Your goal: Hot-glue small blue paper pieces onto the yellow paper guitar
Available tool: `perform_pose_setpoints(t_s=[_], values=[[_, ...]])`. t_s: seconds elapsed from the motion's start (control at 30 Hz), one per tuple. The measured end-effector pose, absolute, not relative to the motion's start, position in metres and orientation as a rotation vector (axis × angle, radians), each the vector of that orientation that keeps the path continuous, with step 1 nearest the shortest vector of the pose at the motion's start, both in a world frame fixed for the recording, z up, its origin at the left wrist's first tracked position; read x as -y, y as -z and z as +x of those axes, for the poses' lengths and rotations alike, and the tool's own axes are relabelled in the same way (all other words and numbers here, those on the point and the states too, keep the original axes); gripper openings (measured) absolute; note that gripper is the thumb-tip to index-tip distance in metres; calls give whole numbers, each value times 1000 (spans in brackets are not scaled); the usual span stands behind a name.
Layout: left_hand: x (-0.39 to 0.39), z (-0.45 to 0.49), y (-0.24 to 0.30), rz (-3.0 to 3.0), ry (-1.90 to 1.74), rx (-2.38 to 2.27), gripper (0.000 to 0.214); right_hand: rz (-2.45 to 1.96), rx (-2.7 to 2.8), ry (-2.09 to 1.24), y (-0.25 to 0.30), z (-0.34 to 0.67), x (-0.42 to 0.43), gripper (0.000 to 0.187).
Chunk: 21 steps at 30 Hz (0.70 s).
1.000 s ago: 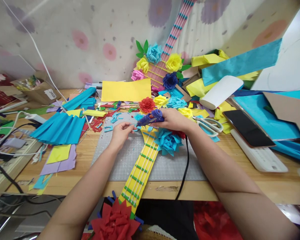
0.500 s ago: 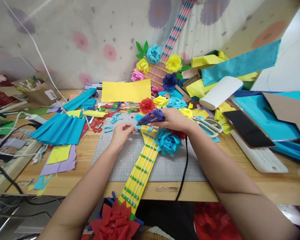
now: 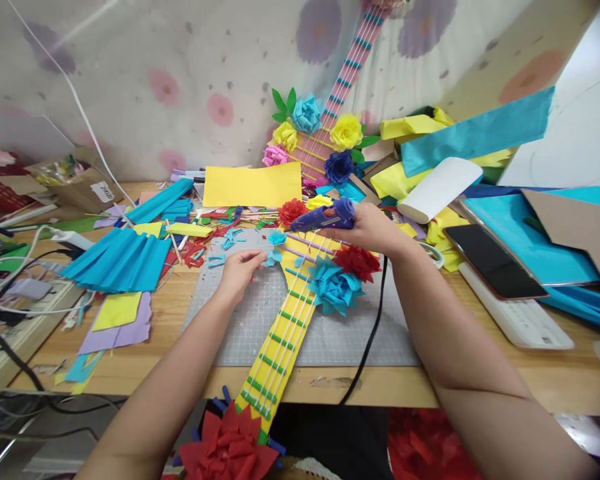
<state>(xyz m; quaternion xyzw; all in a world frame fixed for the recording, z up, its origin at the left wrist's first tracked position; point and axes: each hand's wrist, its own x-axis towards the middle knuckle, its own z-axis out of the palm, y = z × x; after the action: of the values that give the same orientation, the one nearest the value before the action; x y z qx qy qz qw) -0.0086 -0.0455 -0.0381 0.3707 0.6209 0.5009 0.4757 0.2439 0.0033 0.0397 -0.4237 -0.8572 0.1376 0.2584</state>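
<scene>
My right hand (image 3: 375, 230) is closed round a blue glue gun (image 3: 325, 217), its nozzle pointing left above the yellow paper guitar (image 3: 285, 320). My left hand (image 3: 237, 270) pinches a small blue paper piece (image 3: 271, 256) just left of the guitar's neck, over the grey cutting mat (image 3: 240, 320). A blue paper flower (image 3: 334, 285) and a red paper flower (image 3: 357, 261) sit on the guitar's body under my right wrist. The gun's black cord (image 3: 367, 340) runs down off the table's front edge.
Folded blue paper (image 3: 117, 259), a yellow sheet (image 3: 253, 185) and scraps lie left and behind. A pink paper guitar with flowers (image 3: 320, 137) leans on the wall. Phone (image 3: 495, 260), white keyboard (image 3: 515, 307) and paper rolls fill the right. Cables crowd the far left.
My right hand lifted the glue gun up and to the right, away from the small blue piece. That uncovered the red flower on the guitar. My left hand stayed put.
</scene>
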Motion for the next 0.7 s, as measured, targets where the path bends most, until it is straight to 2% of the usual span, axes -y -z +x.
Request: perform_pose_setpoints(t_s=[0.23,0.47,0.7], values=[[43,-8,33,976,-1266,-1500,26,-1169,2148,-505,-42,260,-7,44],[43,-5,24,932,-1195,-1560,28,-1201,2109,-487,-41,263,-11,44],[35,8,23,998,-1213,-1737,9,-1248,2095,-492,-43,262,-10,48]])
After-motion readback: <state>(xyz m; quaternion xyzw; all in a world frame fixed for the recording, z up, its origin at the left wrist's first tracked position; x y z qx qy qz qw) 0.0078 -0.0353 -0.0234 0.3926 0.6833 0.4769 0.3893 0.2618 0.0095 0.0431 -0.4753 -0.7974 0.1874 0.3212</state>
